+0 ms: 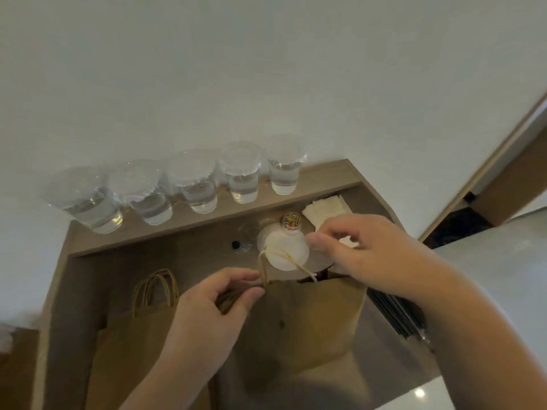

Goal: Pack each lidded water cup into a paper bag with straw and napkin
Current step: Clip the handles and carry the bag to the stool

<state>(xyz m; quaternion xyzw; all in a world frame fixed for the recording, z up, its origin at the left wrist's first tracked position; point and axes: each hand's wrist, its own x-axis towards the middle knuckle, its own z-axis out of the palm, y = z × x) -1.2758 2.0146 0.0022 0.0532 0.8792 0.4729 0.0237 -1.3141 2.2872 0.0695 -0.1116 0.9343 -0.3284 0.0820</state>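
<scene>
Centrally, one wooden desk (148, 261) fills the lower view, with a raised shelf (325, 176) along its far edge. One paper bag (310, 321) stands open at 6 o'clock from the middle of the view. A pile of flat bags (127, 344) lies at 8 o'clock; their number cannot be told. The left hand (207, 315), at 7 o'clock, grips the open bag's handles at its rim. The right hand (376, 253), at 3 o'clock above the bag's mouth, has its fingers curled and pinches a white folded napkin (349, 242). Five lidded cups (198, 187) of water stand in a row on the shelf, from 10 to 12 o'clock. A bundle of black straws (396, 315) lies at 4 o'clock. One napkin pile (322, 207) sits at 1 o'clock. One round white disc (285, 253) lies just beyond the bag, and one small jar (291, 221) of coloured bits stands at its far edge.
</scene>
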